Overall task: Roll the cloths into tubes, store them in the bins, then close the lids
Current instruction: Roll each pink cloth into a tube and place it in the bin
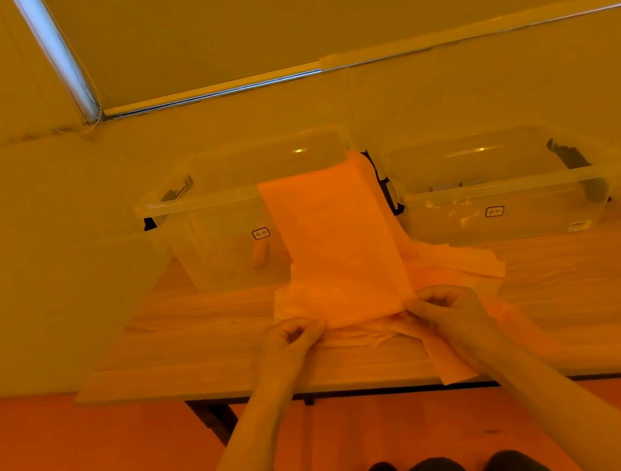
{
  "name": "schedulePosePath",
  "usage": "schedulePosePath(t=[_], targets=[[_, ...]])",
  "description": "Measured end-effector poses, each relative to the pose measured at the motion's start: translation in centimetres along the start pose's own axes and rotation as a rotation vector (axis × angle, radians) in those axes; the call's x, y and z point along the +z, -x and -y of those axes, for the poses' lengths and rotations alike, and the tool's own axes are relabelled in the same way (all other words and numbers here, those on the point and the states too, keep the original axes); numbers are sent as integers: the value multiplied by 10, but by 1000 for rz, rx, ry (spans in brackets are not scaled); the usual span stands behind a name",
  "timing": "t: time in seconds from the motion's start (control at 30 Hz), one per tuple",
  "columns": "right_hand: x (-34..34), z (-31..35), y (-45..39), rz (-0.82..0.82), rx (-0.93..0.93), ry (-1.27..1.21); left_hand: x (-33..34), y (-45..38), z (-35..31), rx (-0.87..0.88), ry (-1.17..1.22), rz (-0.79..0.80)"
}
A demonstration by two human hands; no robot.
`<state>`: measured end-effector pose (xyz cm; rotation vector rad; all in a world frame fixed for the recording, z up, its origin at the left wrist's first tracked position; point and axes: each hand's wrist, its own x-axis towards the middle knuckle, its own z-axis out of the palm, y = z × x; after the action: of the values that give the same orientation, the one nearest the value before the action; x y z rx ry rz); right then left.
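Cloth lay stretched from the near part of the desk up over the front rim of the left bin, its far end draped on that rim. Both hands held the near edge of this cloth at 6 o'clock. The left hand had its fingers curled and pinched on the left corner of the edge. The right hand had its fingers curled and pinched on the right corner.

More cloths lay flat on the desk under and beside the held one, spreading toward 3 o'clock, and one piece hung over the near desk edge below the right hand. The left bin stood open at 11 o'clock; a rolled item inside it showed through the clear wall, too blurred to identify. The right bin stood open at 2 o'clock, just beside the left one. Black latches showed on the bin ends. Whether any lid lay in view could not be told.
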<state>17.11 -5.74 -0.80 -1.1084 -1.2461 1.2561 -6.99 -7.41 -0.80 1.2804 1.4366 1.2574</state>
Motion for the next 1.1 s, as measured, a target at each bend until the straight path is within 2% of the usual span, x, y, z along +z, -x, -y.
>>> schedulePosePath(t=[0.1,0.3,0.5,0.8,1.1], targets=[[-1,-3,-1,20,4,-7,0,1,2,14,-5,-4],[-2,-5,0,45,30,-153,-9,1,3,-11,49,108],[-3,-8,-2,60,51,-206,-6,1,6,12,85,50],[-1,-7,0,47,16,-95,0,1,5,-7,90,2],[-1,-6,3,-28,12,-116,6,3,5,-27,4,-64]])
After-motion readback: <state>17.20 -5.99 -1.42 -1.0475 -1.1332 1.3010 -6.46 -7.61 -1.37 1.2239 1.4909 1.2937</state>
